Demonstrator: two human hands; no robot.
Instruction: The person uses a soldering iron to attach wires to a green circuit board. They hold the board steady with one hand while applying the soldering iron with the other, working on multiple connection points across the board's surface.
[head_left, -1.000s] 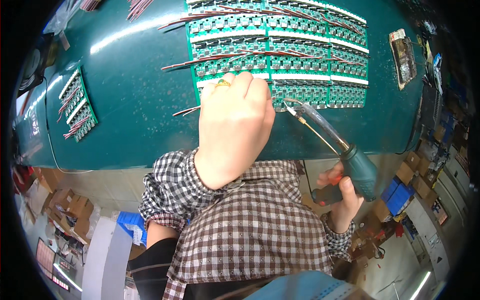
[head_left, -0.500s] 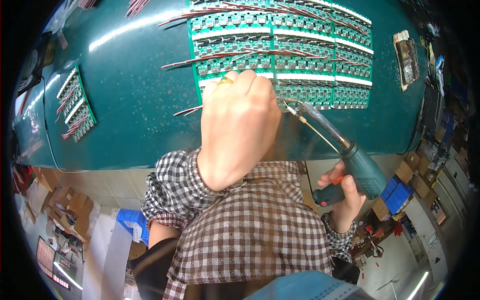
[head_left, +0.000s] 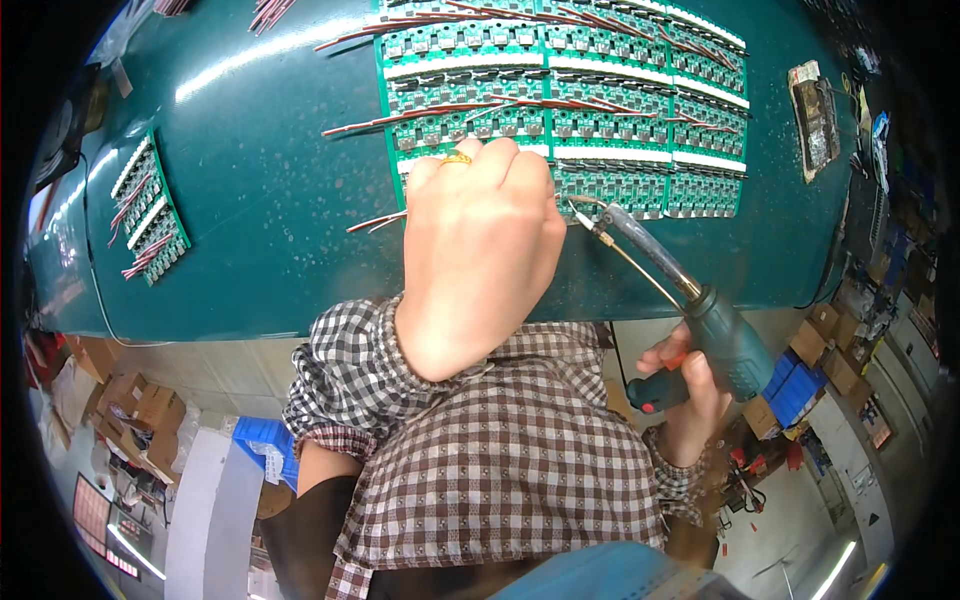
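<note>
Here, the soldering iron is gripped in the right hand, its tip beside the circuit panel pressed down by the left hand, apparently curled, whose fingers could be burned by a slip.

Electronics workshop: circuit boards, soldering iron

Glossy teal table, matt green circuit panel, shiny metal soldering iron with plastic grip, checked cloth sleeve
</note>
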